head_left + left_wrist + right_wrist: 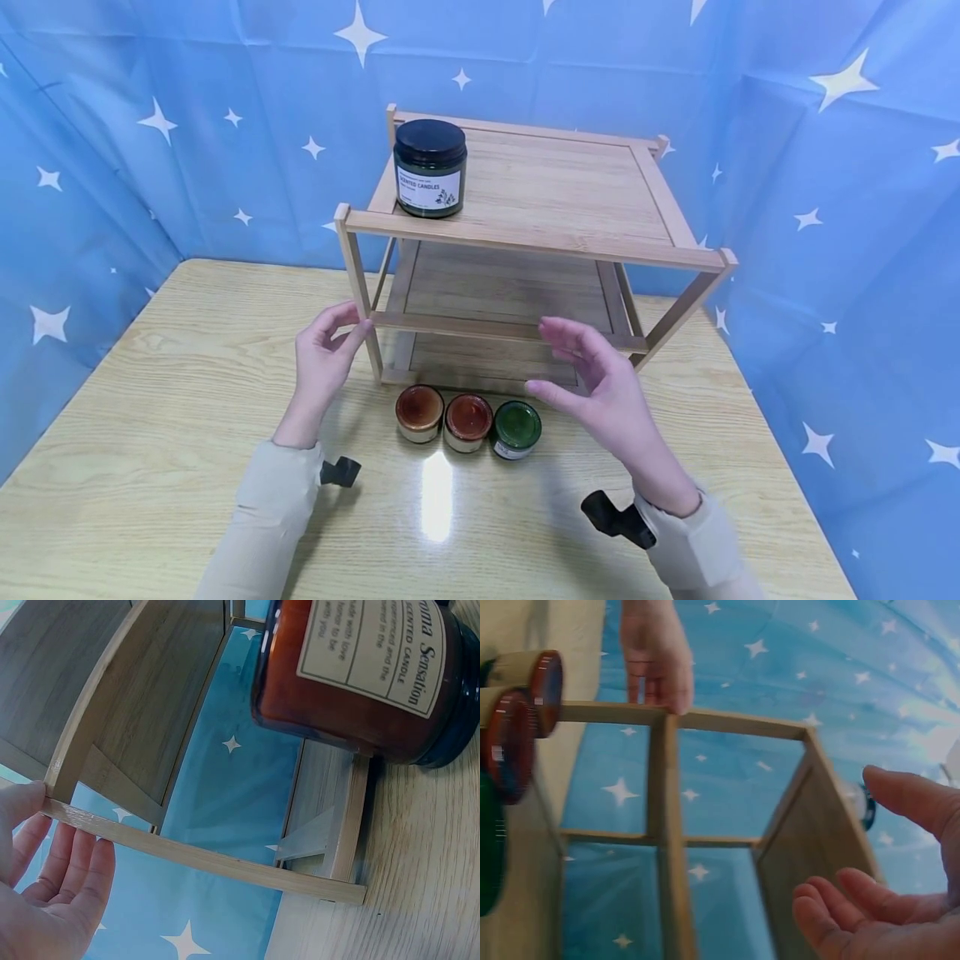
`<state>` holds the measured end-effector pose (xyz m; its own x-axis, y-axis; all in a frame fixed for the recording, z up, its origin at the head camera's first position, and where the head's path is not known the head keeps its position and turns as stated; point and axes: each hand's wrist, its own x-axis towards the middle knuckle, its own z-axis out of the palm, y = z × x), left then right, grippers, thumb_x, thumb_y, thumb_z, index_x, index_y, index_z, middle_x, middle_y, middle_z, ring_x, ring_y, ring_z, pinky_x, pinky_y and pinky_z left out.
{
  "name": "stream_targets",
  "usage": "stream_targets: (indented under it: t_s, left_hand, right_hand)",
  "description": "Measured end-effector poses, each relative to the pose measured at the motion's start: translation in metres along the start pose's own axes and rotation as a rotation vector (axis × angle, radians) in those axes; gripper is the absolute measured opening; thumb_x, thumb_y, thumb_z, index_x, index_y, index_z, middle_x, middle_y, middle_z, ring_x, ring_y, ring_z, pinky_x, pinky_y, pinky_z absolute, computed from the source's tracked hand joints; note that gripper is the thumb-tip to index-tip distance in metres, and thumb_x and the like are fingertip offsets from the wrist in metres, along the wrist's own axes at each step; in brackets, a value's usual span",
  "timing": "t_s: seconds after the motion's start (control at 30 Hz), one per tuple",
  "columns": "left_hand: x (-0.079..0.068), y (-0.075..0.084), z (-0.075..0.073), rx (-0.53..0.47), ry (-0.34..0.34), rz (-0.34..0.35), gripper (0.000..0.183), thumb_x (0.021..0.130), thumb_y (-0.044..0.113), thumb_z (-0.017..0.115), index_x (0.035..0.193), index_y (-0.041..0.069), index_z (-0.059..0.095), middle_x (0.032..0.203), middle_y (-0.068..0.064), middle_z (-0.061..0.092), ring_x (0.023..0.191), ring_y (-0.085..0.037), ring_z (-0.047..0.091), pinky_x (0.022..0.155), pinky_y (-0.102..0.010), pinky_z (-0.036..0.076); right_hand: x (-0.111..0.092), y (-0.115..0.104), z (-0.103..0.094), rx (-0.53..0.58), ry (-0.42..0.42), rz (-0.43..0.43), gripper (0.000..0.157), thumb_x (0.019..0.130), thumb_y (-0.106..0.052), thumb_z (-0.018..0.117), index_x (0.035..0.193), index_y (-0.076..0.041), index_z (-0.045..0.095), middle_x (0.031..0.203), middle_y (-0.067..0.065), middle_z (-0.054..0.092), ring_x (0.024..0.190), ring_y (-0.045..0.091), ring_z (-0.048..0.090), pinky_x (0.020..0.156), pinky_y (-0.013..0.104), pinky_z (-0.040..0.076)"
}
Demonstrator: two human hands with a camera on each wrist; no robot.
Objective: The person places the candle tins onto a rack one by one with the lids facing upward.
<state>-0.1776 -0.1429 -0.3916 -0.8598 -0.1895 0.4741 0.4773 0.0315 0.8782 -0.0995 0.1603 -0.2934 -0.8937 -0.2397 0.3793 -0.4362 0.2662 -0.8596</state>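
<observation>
A wooden tiered shelf (536, 242) stands on the table. My left hand (322, 354) pinches its front left post, thumb on one side and fingers behind, as the left wrist view also shows. My right hand (600, 396) hovers before the shelf's right half, fingers apart and slightly bent, holding nothing. On the top tier, at the left, sits a dark green scented candle jar (429, 171) with a black lid. Before the shelf stand an amber jar (419, 410), a red-brown jar (468, 419) and a green jar (517, 427) in a row. The left wrist view shows a labelled amber candle jar (352, 667) close up.
The shelf's middle tier (510, 287) and bottom tier (487, 362) lie under the top one. Behind and at both sides hangs a blue curtain (247, 167) with white stars. Pale wood-grain tabletop (150, 417) extends around the shelf and jars.
</observation>
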Motion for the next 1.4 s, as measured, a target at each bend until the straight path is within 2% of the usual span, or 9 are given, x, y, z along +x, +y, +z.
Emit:
stream_targets:
  t_s: [0.17, 0.23, 0.33, 0.47, 0.57, 0.67, 0.93, 1.23, 1.4]
  left_hand:
    - [0.0, -0.001, 0.0, 0.005, 0.001, -0.002, 0.022, 0.083, -0.012, 0.062, 0.105, -0.015, 0.059, 0.091, 0.013, 0.064, 0.088, -0.005, 0.061, 0.077, -0.018, 0.054]
    - [0.0, -0.002, 0.0, 0.007, 0.001, -0.002, 0.022, 0.083, -0.012, 0.062, 0.105, -0.015, 0.059, 0.091, 0.013, 0.064, 0.088, -0.006, 0.061, 0.077, -0.018, 0.054]
    - [0.0, -0.001, 0.0, 0.004, 0.0, -0.002, 0.023, 0.083, -0.012, 0.062, 0.105, -0.016, 0.059, 0.09, 0.013, 0.064, 0.088, -0.005, 0.061, 0.077, -0.017, 0.054]
    - [-0.001, 0.007, 0.002, 0.004, -0.004, -0.012, 0.023, 0.083, -0.014, 0.061, 0.105, -0.018, 0.058, 0.09, 0.014, 0.064, 0.087, -0.003, 0.06, 0.077, -0.016, 0.054]
    - [-0.001, 0.007, 0.002, 0.009, 0.001, -0.014, 0.023, 0.083, -0.014, 0.061, 0.105, -0.018, 0.057, 0.089, 0.014, 0.064, 0.087, -0.003, 0.061, 0.077, -0.016, 0.054]
    - [0.0, -0.002, 0.0, 0.003, 0.012, -0.009, 0.022, 0.083, -0.012, 0.062, 0.105, -0.017, 0.058, 0.089, 0.013, 0.065, 0.087, -0.005, 0.061, 0.077, -0.017, 0.054]
    - [0.0, -0.002, 0.0, -0.006, 0.017, -0.015, 0.022, 0.083, -0.013, 0.062, 0.104, -0.017, 0.058, 0.089, 0.013, 0.065, 0.086, -0.005, 0.061, 0.076, -0.017, 0.054]
    - [0.0, -0.003, 0.0, 0.001, 0.016, -0.016, 0.023, 0.083, -0.012, 0.063, 0.105, -0.016, 0.059, 0.089, 0.013, 0.064, 0.086, -0.005, 0.061, 0.077, -0.018, 0.054]
    - [0.0, -0.001, 0.001, -0.005, 0.014, -0.016, 0.022, 0.083, -0.012, 0.062, 0.105, -0.016, 0.059, 0.089, 0.012, 0.064, 0.086, -0.005, 0.061, 0.076, -0.018, 0.054]
  right_hand:
    - [-0.01, 0.019, 0.002, -0.04, -0.016, 0.08, 0.057, 0.072, 0.008, 0.075, 0.123, 0.005, 0.051, 0.123, 0.017, 0.057, 0.112, 0.009, 0.054, 0.098, 0.021, 0.044]
    - [-0.013, 0.026, 0.003, -0.059, -0.02, 0.113, 0.057, 0.072, 0.006, 0.076, 0.124, 0.004, 0.052, 0.123, 0.014, 0.057, 0.111, 0.01, 0.054, 0.098, 0.02, 0.044]
    - [-0.018, 0.034, 0.004, -0.078, -0.027, 0.145, 0.057, 0.073, 0.003, 0.077, 0.124, 0.003, 0.052, 0.123, 0.014, 0.057, 0.111, 0.015, 0.054, 0.097, 0.02, 0.044]
    - [-0.023, 0.043, 0.006, -0.082, -0.031, 0.168, 0.056, 0.073, 0.001, 0.077, 0.123, 0.003, 0.053, 0.121, 0.015, 0.059, 0.109, 0.022, 0.055, 0.098, 0.032, 0.045]
    - [-0.026, 0.05, 0.007, -0.079, -0.035, 0.185, 0.055, 0.073, 0.001, 0.078, 0.122, 0.003, 0.054, 0.12, 0.015, 0.059, 0.109, 0.025, 0.055, 0.099, 0.039, 0.045]
    - [-0.028, 0.058, 0.008, -0.082, -0.042, 0.199, 0.056, 0.072, 0.0, 0.078, 0.122, 0.004, 0.054, 0.119, 0.017, 0.059, 0.109, 0.028, 0.055, 0.098, 0.041, 0.046]
    - [-0.036, 0.081, 0.009, -0.046, -0.092, 0.247, 0.061, 0.072, 0.001, 0.078, 0.125, 0.008, 0.049, 0.12, 0.023, 0.056, 0.113, 0.042, 0.051, 0.099, 0.046, 0.043]
    - [-0.043, 0.099, 0.01, -0.047, -0.175, 0.278, 0.067, 0.072, -0.003, 0.079, 0.127, 0.01, 0.045, 0.125, 0.028, 0.051, 0.116, 0.04, 0.049, 0.1, 0.05, 0.041]
    - [-0.045, 0.108, 0.012, -0.009, -0.221, 0.288, 0.072, 0.069, -0.001, 0.08, 0.129, 0.012, 0.042, 0.126, 0.029, 0.049, 0.117, 0.043, 0.047, 0.101, 0.053, 0.038]
